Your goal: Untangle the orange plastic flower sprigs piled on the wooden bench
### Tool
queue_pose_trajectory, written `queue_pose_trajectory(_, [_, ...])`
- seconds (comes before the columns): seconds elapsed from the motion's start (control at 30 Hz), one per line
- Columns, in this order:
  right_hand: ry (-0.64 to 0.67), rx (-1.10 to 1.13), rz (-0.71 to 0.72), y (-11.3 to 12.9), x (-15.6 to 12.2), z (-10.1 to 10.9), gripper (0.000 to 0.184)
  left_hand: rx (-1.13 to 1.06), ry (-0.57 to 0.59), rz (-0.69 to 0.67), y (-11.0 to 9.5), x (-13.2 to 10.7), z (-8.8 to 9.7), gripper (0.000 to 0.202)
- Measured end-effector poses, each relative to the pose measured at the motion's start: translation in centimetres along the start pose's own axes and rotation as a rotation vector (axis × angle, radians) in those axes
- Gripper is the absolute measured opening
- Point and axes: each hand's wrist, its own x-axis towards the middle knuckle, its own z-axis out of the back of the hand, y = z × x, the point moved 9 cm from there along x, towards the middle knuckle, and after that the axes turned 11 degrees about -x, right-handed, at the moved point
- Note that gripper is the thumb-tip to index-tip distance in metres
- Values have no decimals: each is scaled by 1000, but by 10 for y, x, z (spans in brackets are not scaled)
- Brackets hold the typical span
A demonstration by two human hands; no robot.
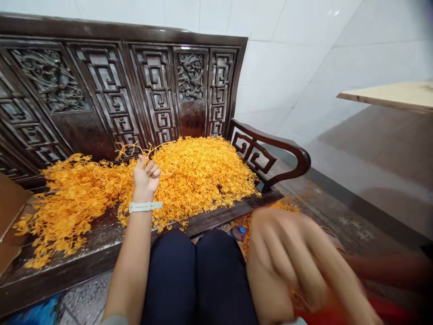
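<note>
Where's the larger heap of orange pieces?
In the head view, the larger heap lies at the right end of the bench, between the left hand and the curved armrest.

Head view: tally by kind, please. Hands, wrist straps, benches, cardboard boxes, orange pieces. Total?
Left hand and right hand: 2
Wrist strap: 1
Carved bench: 1
Cardboard box: 1
Orange pieces: too densely heaped to count
Total, excluding orange pieces: 5

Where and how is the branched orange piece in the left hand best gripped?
I'd probably pinch the branched orange piece by its thin arms on the left, coming from above: they spread clear of the left hand, while those on the right overlap the orange heap in view.
</note>
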Motion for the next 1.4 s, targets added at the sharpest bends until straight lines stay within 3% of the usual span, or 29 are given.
queue_pose_trajectory(0.07, [-55,44,-81,-28,15,-4,40,-14,55,67,11,-6,-10,38])
queue_pose_trajectory(0.27, [-234,265,-413,-104,68,-45,44,5,148,283,39,-29,-34,44])
queue_pose_trajectory(0.4, [-324,294,-330,-104,78,-49,44,98,199,346,53,-41,-44,38])
queue_pose_trajectory(0.57, [-439,158,-272,-102,73,-34,33,272,281,401,74,-55,-56,28])
queue_pose_trajectory(0.67, [-430,150,-230,-98,73,-30,34,231,204,304,71,-51,-54,29])
queue_pose_trajectory(0.73, [-269,190,-200,-88,76,-43,33,177,114,204,64,-43,-48,31])
queue_pose_trajectory(0.83, [153,248,-83,-54,68,-82,26,130,22,152,59,-31,-34,33])
queue_pose_trajectory(0.9, [540,347,65,-19,40,-113,25,94,-47,159,54,-20,-19,37])
queue_pose_trajectory(0.97, [876,470,199,11,2,-131,32,51,-115,147,44,-10,0,41])
queue_pose_trajectory(1.0, [981,510,225,18,-13,-135,35,34,-136,138,38,-6,9,42])
queue_pose_trajectory(1.03, [1005,539,216,18,-18,-135,38,20,-140,133,34,-2,15,42])
queue_pose_trajectory(1.1, [787,606,118,-1,3,-124,42,-14,-121,144,31,2,22,41])
queue_pose_trajectory(1.2, [240,687,-85,-59,58,-88,39,-63,-96,185,35,2,21,42])
queue_pose_trajectory(1.27, [-66,768,-259,-99,78,-67,24,-70,-86,175,35,-1,16,44])
queue_pose_trajectory(1.33, [-241,868,-447,-126,80,-62,16,-65,-78,148,31,-4,10,46])
queue_pose_trajectory(1.4, [-307,894,-532,-132,75,-63,20,-62,-60,154,31,-9,2,45])
